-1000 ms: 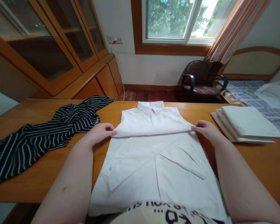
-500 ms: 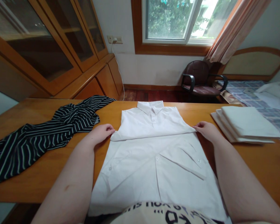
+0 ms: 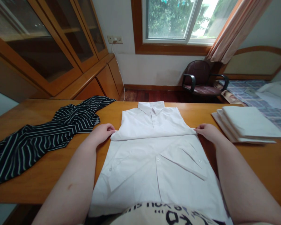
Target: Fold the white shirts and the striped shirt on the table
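Wooden table [image 3: 267, 168] spans the width of the view, set before a pale wall with a window [image 3: 168, 22], a pink curtain [image 3: 239, 31] and an outlet [image 3: 115, 39] from which a white cord [image 3: 118, 65] hangs. Glass-doored cabinet [image 3: 79, 75] stands at the left; a dark chair [image 3: 201, 78] is beyond the table's far edge, with a bed [image 3: 255, 87] under a checked cover to its right. White shirt [image 3: 152, 150] lies at the middle of the table, collar [image 3: 151, 107] toward the far edge, lower part toward the person. Upper cloth ends in a crosswise edge lying over the lower cloth, where small buttons and creases are visible. Left hand [image 3: 104, 132] is at the left end of that edge, its fingers [image 3: 111, 127] brought together in a pinch on the cloth. Right hand [image 3: 207, 131] is at the opposite end, fingers [image 3: 199, 126] likewise closed on the shirt's corner. Both forearms rise from the near side, flanking the shirt. Striped garment [image 3: 67, 125], black and white, lies rumpled to the left of the left hand, apart from the shirt. White stack [image 3: 253, 122] of folded cloth rests near the right hand, not touching it.
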`<state>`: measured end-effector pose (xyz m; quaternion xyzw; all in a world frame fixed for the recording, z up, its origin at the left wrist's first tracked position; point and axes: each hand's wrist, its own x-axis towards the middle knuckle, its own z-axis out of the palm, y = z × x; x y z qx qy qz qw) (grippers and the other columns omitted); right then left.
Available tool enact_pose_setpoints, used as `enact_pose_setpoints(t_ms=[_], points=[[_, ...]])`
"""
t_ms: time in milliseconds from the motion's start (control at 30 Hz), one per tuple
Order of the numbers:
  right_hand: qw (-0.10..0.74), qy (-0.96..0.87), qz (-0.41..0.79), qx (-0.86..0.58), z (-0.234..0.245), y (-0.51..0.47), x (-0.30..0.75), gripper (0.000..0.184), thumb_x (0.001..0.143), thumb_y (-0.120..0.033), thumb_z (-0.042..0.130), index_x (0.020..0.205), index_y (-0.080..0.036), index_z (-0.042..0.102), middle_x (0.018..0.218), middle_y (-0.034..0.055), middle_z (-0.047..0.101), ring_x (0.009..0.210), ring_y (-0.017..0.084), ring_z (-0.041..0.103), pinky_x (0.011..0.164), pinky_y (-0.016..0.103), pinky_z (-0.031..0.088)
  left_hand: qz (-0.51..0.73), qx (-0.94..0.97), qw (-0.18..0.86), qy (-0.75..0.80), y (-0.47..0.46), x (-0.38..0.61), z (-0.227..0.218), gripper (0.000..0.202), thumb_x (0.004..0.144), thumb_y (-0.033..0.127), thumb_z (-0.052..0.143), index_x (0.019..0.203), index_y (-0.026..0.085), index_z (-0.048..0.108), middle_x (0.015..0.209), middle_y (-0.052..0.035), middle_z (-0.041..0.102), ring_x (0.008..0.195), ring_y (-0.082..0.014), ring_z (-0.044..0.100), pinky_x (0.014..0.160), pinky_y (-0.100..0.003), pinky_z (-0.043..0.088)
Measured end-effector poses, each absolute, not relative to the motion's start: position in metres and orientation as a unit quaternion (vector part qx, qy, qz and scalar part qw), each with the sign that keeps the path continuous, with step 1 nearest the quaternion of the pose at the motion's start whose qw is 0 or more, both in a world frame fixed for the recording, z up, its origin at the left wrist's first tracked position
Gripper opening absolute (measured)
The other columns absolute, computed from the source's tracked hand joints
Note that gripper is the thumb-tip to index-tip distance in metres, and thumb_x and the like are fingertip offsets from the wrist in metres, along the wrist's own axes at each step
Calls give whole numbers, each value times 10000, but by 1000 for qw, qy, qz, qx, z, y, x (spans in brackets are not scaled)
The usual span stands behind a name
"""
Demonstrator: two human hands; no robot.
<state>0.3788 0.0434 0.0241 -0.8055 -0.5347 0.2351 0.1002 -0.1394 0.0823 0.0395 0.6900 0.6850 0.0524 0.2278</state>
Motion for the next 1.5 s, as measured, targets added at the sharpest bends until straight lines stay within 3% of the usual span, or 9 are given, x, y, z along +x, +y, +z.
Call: enact_pose_setpoints(t_ms=[233, 367, 467, 533, 667, 833, 1133, 1333, 1500], points=[[197, -639, 143, -730, 33, 41, 355, 283, 792, -443, 560, 900, -202, 660, 816, 39, 669, 677, 162, 569, 602, 266, 393, 119, 699, 188, 679, 77, -128, 44, 254, 800, 374, 472, 864, 228, 670, 933, -32, 713, 872, -215, 631, 729, -277, 434], [168, -658, 202, -706, 36, 37, 338, 344, 823, -479, 529, 942, -186, 664, 837, 58, 679, 708, 176, 586, 626, 269, 410, 100, 685, 269, 670, 72, -124, 46, 328, 805, 453, 444, 847, 223, 673, 825, -27, 706, 745, -202, 630, 635, -270, 429], [151, -649, 189, -721, 35, 38, 339, 335, 833, -473, 516, 907, -187, 673, 858, 71, 689, 737, 188, 598, 631, 268, 404, 85, 659, 204, 719, 74, -131, 45, 337, 812, 441, 420, 795, 208, 663, 789, -56, 698, 732, -218, 628, 616, -282, 409], [133, -628, 160, -750, 33, 40, 347, 339, 845, -479, 488, 846, -194, 672, 828, 74, 690, 729, 196, 599, 605, 271, 385, 52, 623, 183, 759, 75, -138, 44, 342, 794, 468, 442, 725, 204, 648, 719, -68, 684, 682, -228, 625, 584, -289, 394], [83, -558, 101, -819, 28, 44, 365, 373, 821, -502, 491, 713, -182, 647, 687, 92, 665, 609, 198, 567, 538, 287, 340, -9, 605, 285, 743, 75, -143, 43, 341, 713, 528, 538, 618, 208, 611, 633, -53, 666, 579, -211, 605, 518, -281, 367], [45, -533, 186, -824, 25, 45, 373, 361, 764, -488, 564, 569, -186, 598, 533, 58, 604, 484, 166, 520, 489, 280, 313, 6, 645, 265, 717, 76, -141, 42, 276, 710, 464, 552, 599, 213, 577, 629, -28, 656, 593, -192, 584, 526, -273, 348], [69, -519, 220, -823, 33, 45, 366, 342, 830, -420, 521, 587, -187, 576, 515, 37, 611, 457, 140, 511, 475, 268, 308, 86, 639, 147, 750, 84, -132, 38, 235, 766, 435, 529, 733, 213, 600, 810, -57, 684, 756, -225, 604, 612, -293, 379], [67, -516, 294, -802, 36, 41, 369, 313, 775, -463, 605, 637, -183, 591, 518, 21, 615, 461, 125, 502, 466, 247, 311, 63, 626, 216, 747, 87, -139, 28, 250, 749, 419, 553, 833, 197, 632, 871, -69, 705, 810, -233, 636, 657, -288, 426], [88, -520, 280, -802, 31, 41, 369, 158, 716, -319, 660, 673, -186, 585, 460, -13, 567, 445, 124, 495, 462, 242, 304, 101, 632, 293, 711, 87, -153, 24, 328, 682, 341, 612, 977, 197, 624, 884, -37, 708, 825, -203, 654, 727, -265, 462]])
